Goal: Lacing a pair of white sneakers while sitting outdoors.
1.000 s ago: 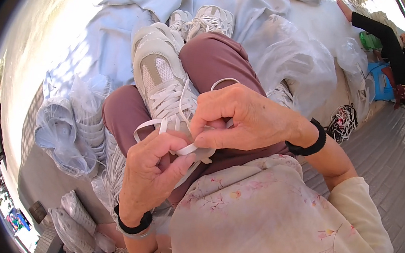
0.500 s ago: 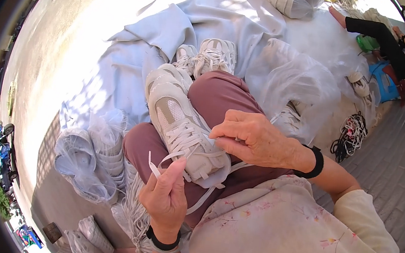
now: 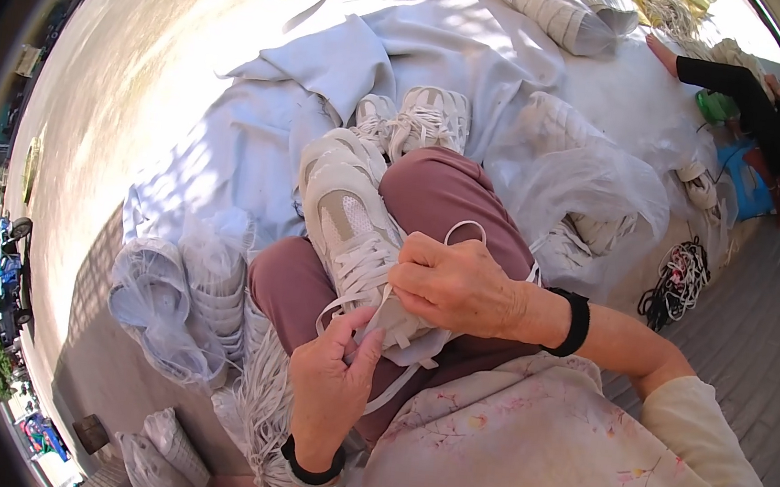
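A beige and white sneaker (image 3: 347, 217) lies across my lap, its heel toward my body and several more shoes stacked beyond its toe. My right hand (image 3: 462, 285) is closed over the collar and tongue area, pinching a flat white shoelace (image 3: 386, 299). Close by, on the shoe's left side, my left hand (image 3: 334, 377) has its thumb and forefinger at the lower part of that lace. A loop of lace stands up behind my right hand. The fingertips partly cover the upper eyelets.
A hank of white laces (image 3: 265, 412) hangs by my left thigh. Bagged shoes (image 3: 153, 298) sit at left, more under clear plastic (image 3: 597, 195) at right. Black and white cords (image 3: 679, 281) lie on the floor. Another person's leg (image 3: 740, 86) shows at far right, beside a blue stool (image 3: 750, 188).
My right hand has moved left and down onto the sneaker's lacing. My left hand has come up closer to it, and the lace end it held upright no longer shows. The view has shifted slightly.
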A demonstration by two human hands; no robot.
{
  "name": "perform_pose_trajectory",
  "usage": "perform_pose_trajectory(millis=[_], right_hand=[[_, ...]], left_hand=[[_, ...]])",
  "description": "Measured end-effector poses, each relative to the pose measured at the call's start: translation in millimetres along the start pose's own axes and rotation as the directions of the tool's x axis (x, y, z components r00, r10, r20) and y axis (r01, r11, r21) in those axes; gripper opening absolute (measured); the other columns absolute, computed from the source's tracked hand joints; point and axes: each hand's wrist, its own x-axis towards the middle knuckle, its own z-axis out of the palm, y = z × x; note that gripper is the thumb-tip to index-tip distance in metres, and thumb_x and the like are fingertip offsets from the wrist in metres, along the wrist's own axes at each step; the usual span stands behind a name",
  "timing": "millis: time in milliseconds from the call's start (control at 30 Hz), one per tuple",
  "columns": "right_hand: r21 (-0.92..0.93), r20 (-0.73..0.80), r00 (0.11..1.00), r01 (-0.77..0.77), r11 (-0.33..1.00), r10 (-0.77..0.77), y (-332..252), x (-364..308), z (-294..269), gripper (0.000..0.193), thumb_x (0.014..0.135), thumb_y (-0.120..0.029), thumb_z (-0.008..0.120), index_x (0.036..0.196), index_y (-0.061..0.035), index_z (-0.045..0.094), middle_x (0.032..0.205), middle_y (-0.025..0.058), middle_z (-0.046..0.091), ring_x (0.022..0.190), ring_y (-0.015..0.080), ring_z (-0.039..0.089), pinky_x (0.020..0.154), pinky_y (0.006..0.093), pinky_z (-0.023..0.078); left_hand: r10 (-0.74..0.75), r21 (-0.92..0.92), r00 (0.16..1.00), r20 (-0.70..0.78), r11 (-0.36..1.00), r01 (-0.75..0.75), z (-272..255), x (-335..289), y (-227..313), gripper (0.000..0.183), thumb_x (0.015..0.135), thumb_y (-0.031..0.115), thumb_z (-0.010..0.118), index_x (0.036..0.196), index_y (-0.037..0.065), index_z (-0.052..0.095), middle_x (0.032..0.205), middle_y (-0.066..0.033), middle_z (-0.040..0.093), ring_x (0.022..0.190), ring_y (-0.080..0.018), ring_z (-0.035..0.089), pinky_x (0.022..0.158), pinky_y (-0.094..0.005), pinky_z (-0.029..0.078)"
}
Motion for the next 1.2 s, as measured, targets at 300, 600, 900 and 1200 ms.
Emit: perform_pose_trajectory(millis=[300,600,900,1200], right_hand=[[0.346,0.142,0.980,-0.182,0.920,0.140,-3,5,-11,0.028,0.081,-0.005,0.063,0.109,-0.0069,0.063,0.087,0.0097,0.052,0.078,0.0260,0.056,0.064,0.0330,0.047],[0.687,0.278,0.958,-0.248,0.683,0.067,17,12,-8,0.016,0.089,-0.012,0.064,0.098,0.0002,0.068,0.098,0.0108,0.060,0.089,0.0195,0.057,0.076,0.0315,0.045],[0.609,0.372,0.895,-0.436,0.663,0.246,17,19,-27,0.019,0.088,-0.017,0.066,0.092,0.0008,0.068,0.080,0.0091,0.067,0.071,0.0142,0.060,0.066,0.0279,0.047],[0.469,0.280,0.939,-0.315,0.825,0.200,7,6,-27,0.009,0.084,-0.006,0.067,0.092,-0.0014,0.066,0.076,0.0060,0.056,0.066,0.0177,0.053,0.061,0.0297,0.042]], left_hand=[[0.381,0.233,0.903,-0.198,0.913,-0.335,2,8,-11,0.024,0.078,-0.006,0.068,0.100,0.006,0.071,0.084,-0.0087,0.065,0.065,-0.0225,0.063,0.057,-0.0320,0.050],[0.644,0.335,0.737,-0.207,0.754,-0.565,7,23,-14,0.029,0.077,-0.005,0.069,0.104,0.005,0.069,0.089,-0.0084,0.065,0.062,-0.0174,0.060,0.051,-0.0273,0.046],[0.244,0.181,0.963,-0.113,0.958,-0.222,-4,11,-40,0.018,0.090,0.006,0.062,0.107,0.000,0.061,0.091,-0.0168,0.065,0.071,-0.0245,0.064,0.066,-0.0327,0.049],[0.100,0.120,0.993,-0.063,0.989,-0.092,-23,4,-42,0.009,0.086,0.004,0.068,0.094,0.000,0.067,0.073,-0.0084,0.064,0.060,-0.0138,0.057,0.058,-0.0264,0.046]])
